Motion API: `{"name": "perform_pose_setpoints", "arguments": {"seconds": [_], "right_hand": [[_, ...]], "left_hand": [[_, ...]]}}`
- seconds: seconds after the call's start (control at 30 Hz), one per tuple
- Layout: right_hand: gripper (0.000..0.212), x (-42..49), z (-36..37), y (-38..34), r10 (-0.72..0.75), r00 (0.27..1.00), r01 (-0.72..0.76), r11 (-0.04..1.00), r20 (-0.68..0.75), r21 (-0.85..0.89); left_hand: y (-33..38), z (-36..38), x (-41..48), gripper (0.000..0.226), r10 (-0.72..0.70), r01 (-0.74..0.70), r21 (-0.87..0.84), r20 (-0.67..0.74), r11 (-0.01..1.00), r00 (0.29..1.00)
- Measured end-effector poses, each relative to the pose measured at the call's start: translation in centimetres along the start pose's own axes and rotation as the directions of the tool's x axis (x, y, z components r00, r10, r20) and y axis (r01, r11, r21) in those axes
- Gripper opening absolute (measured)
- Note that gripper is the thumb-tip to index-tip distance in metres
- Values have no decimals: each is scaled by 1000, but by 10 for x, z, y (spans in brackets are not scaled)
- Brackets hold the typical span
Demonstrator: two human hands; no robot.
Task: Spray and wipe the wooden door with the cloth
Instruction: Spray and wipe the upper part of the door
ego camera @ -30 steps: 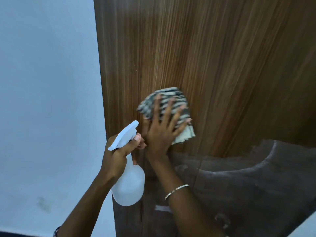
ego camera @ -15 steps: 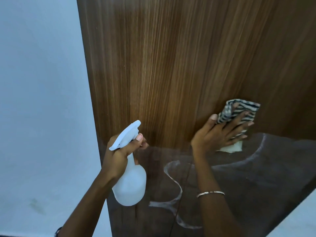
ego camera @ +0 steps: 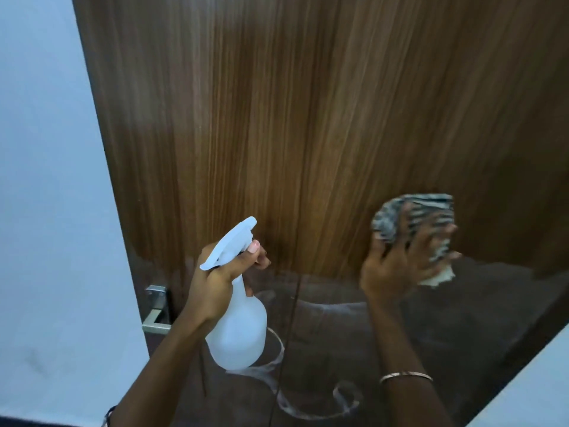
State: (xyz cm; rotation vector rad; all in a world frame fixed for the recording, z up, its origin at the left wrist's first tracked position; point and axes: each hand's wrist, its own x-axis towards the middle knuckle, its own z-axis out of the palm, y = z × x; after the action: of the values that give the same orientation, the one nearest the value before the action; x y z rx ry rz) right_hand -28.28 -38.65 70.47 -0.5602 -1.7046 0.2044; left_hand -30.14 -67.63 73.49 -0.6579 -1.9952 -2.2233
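On wooden door point(ego camera: 308, 118), right hand point(ego camera: 397, 268) pressing cloth point(ego camera: 397, 215), left hand point(ego camera: 215, 282) gripping bottle point(ego camera: 240, 334)

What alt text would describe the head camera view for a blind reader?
A right hand presses a striped cloth against a wooden door, while the left hand holds a white spray bottle. Wet streaks show below.

A thin rose-gold bangle point(ego camera: 405, 376) circles the wrist below the right grip point(ego camera: 397, 269). The thumbnail point(ego camera: 254, 246) of the left grip point(ego camera: 215, 278) wears pale pink polish. Both forearms are bare; a dark band point(ego camera: 108, 416) sits farther up the left arm, half hidden.
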Motion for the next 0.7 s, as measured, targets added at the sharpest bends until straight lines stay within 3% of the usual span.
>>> {"name": "perform_pose_setpoints", "arguments": {"seconds": [0.1, 0.2, 0.23, 0.3, 0.37, 0.43, 0.5, 0.57, 0.7], "right_hand": [[63, 25, -10, 29, 207, 973, -198, 976, -100, 94], [68, 21, -5, -7, 314, 943, -299, 945, -109, 133], [68, 12, -3, -28, 281, 957, -269, 953, -76, 137], [66, -14, 5, -71, 79, 997, -81, 990, 24, 115], [67, -35, 12, -96, -152, 983, 144, 986, 100, 82], [67, -38, 17, -93, -265, 956, 256, 963, 125, 83], [62, -28, 14, -64, -344, 932, 333, 937, 117, 100], [58, -13, 4, -18, -336, 935, 325, 940, 110, 105], [60, 25, -20, 77, -57, 998, 55, 997, 40, 46]], "left_hand": [[1, 17, -6, 41, 13, -13, 18, 5, 1000, 1000], [2, 32, -11, 42, 11, -10, 20, -15, 1000, 1000], [2, 37, -13, 43, 9, -9, 19, -29, 1000, 1000], [5, 48, -17, 40, 25, -25, 17, -42, 1000, 999], [5, 61, -21, 26, 13, -12, 16, -63, 1000, 998], [5, 70, -26, 7, -26, 26, -4, -99, 1000, 995], [3, 80, -29, 20, -16, 16, 3, -91, 1000, 996], [-1, 89, -31, 40, -14, 16, 18, -87, 1000, 996], [-7, 105, -38, 45, -28, 28, -4, -77, 1000, 997]]}}
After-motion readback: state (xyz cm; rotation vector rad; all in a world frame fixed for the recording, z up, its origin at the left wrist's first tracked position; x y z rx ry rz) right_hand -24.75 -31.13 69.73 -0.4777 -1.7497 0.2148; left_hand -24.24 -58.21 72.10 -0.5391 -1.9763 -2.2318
